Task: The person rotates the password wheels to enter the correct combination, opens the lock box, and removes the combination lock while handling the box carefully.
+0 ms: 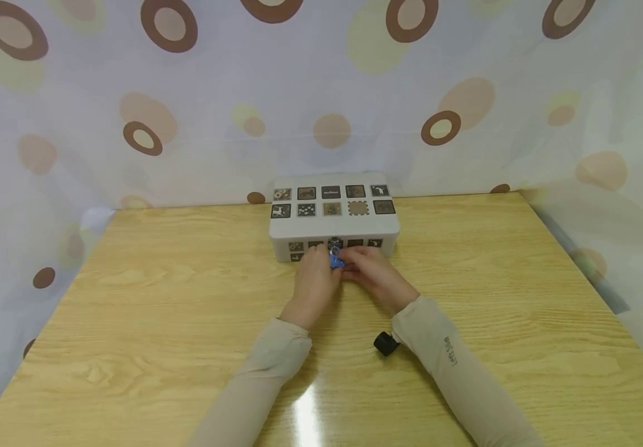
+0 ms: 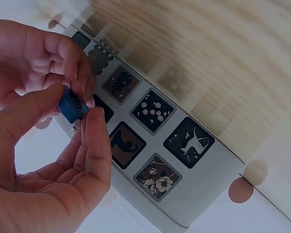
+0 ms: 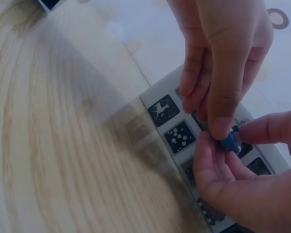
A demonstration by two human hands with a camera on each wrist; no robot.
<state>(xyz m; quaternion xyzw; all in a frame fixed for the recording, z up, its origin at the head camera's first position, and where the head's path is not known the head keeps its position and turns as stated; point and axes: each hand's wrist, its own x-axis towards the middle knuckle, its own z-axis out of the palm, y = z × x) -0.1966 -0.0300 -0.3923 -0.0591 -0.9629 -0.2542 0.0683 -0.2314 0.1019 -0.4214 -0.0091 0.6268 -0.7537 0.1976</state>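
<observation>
A small blue padlock (image 1: 337, 262) with a metal shackle is at the front of a white box (image 1: 332, 227), just below its metal clasp (image 1: 335, 241). My left hand (image 1: 314, 280) pinches the padlock between thumb and fingers, as the left wrist view shows with the blue body (image 2: 72, 106). From the other side, my right hand (image 1: 378, 277) holds the padlock too, its thumb (image 3: 262, 129) by the shackle and its curled fingers against the blue body (image 3: 228, 142). Fingers cover part of the padlock, and I cannot tell whether its shackle passes through the clasp.
Dark square pictures decorate the box's lid and front. It stands at the back of a wood-grain table (image 1: 159, 310), before a wall covering (image 1: 299, 81) patterned with circles. A black cylindrical piece (image 1: 386, 343) sits by the right sleeve (image 1: 438, 335).
</observation>
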